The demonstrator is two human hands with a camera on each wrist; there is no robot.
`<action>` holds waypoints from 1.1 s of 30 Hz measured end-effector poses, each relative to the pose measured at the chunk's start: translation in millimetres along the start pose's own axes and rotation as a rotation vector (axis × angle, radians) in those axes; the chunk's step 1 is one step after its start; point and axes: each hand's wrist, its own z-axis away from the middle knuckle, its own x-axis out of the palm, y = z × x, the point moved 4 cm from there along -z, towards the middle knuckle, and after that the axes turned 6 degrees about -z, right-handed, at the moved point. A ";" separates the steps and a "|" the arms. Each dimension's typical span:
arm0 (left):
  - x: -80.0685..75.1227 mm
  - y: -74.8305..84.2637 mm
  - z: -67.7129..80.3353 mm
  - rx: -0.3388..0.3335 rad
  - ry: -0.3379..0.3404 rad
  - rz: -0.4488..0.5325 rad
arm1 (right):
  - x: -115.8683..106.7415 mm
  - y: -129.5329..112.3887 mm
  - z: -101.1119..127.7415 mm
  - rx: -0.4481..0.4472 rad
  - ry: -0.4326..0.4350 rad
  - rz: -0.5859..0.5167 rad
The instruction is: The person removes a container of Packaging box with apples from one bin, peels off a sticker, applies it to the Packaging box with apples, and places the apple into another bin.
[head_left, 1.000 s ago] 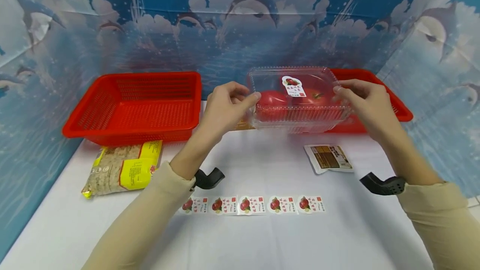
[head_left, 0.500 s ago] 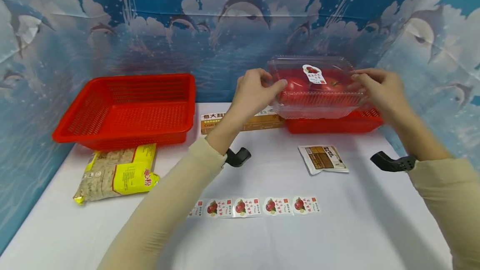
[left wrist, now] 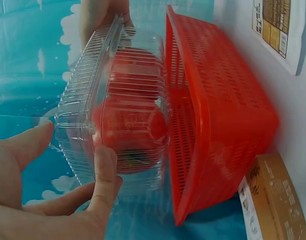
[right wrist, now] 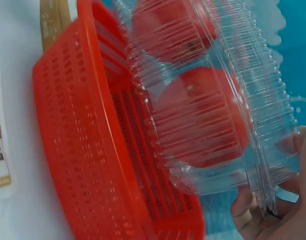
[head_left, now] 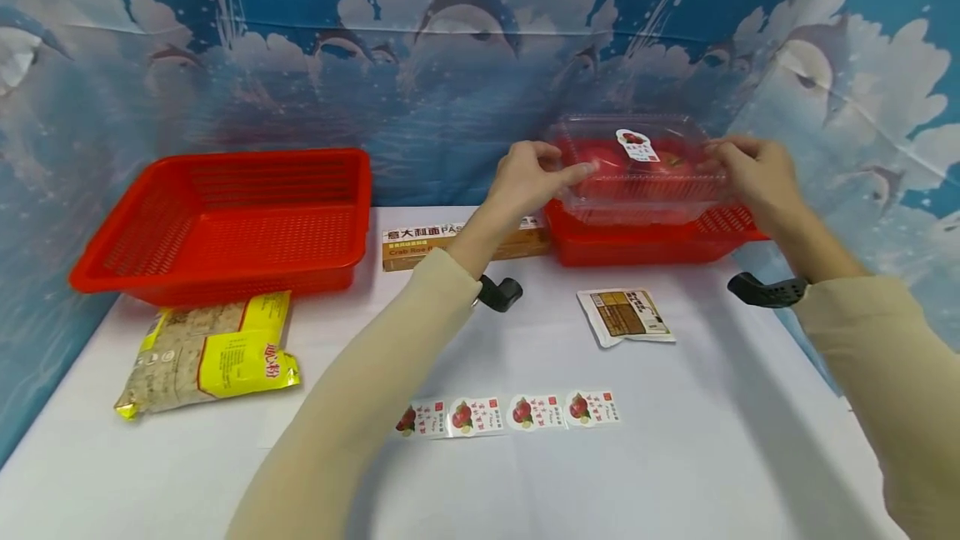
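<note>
A clear plastic clamshell box (head_left: 622, 192) with red tomatoes (right wrist: 200, 120) inside is held in both hands above the right red basket (head_left: 637, 250). A white sticker (head_left: 637, 145) with red fruit on it lies on the lid. My left hand (head_left: 528, 182) grips the box's left end by the rim, thumb on the upper side and fingers underneath. At the opposite end my right hand (head_left: 757, 177) holds the rim, its fingers partly hidden by the box in the head view. In the left wrist view the box's base faces the basket's mouth.
Another red basket (head_left: 247, 232) stands at the left, a yellow noodle bag (head_left: 217, 357) before it. A pasta box (head_left: 420, 248) lies between the baskets. A small brown-and-white packet (head_left: 626, 315) and a strip of fruit stickers (head_left: 476, 417) lie nearer. A dolphin-print curtain (head_left: 465, 65) stands behind.
Both hands have carried the clamshell box right and back until it is over the right basket, now slightly lower toward it. The head view has turned a little right.
</note>
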 end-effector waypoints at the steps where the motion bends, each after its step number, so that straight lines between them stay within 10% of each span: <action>1: 2.4 -0.5 -3.4 -0.004 -0.001 0.005 | -1.5 2.1 -2.7 0.006 0.002 0.000; 9: 23.6 -3.8 -27.7 -0.023 -0.037 -0.019 | -6.6 24.5 -22.0 0.007 -0.025 0.150; 33: 75.2 0.9 -53.3 -0.132 0.006 -0.582 | 9.0 66.1 -48.3 0.024 -0.261 0.568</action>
